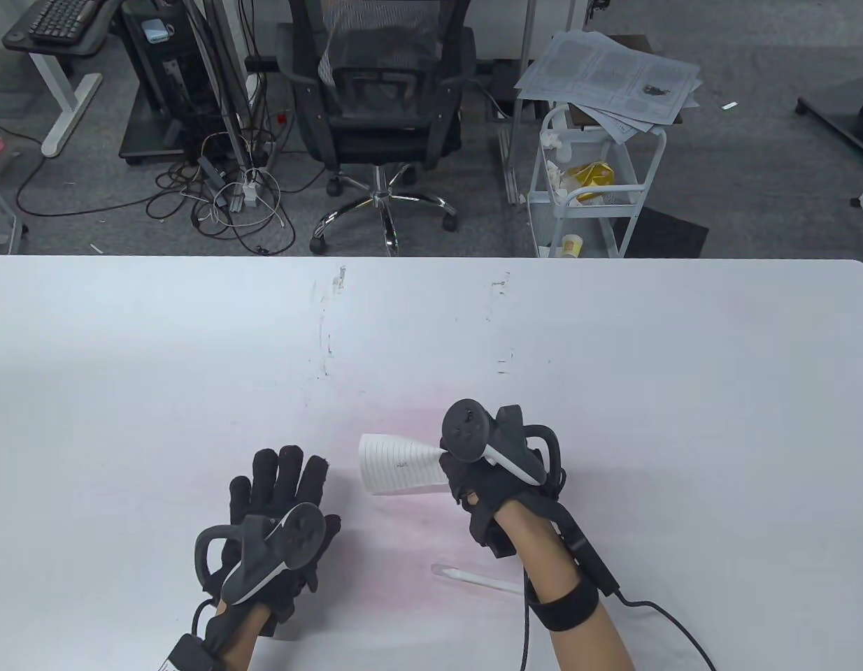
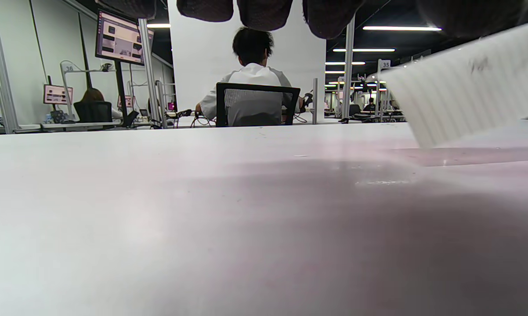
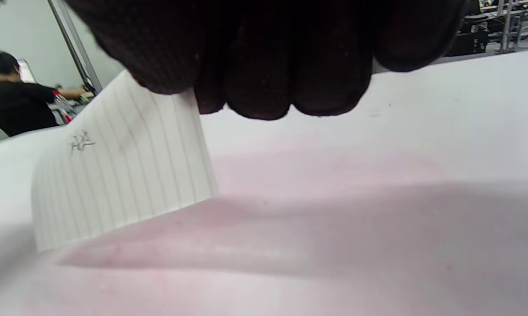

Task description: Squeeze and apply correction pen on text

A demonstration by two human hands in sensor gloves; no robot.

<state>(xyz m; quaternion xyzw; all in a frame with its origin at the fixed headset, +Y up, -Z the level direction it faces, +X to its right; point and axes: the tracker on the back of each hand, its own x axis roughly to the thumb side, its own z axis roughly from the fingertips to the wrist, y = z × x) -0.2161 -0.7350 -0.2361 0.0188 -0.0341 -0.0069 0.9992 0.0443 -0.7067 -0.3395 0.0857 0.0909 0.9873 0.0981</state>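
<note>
lined paper (image 1: 400, 467) with a small scribble of writing (image 3: 81, 142) was pinched at one edge by the right hand (image 1: 484, 475), its gloved fingers (image 3: 264, 74) bunched together over the sheet. the sheet was lifted and bent, its free end drooping toward the table (image 1: 613, 363) near the middle of the front edge. the correction pen (image 1: 473, 579) lay flat on the table just in front of that hand, beside the right forearm, untouched. the left hand (image 1: 277, 517) rested palm down on the table to the left of the paper, fingers (image 1: 288, 468) spread and apart, holding nothing. faint pink stains marked the tabletop around the sheet.
</note>
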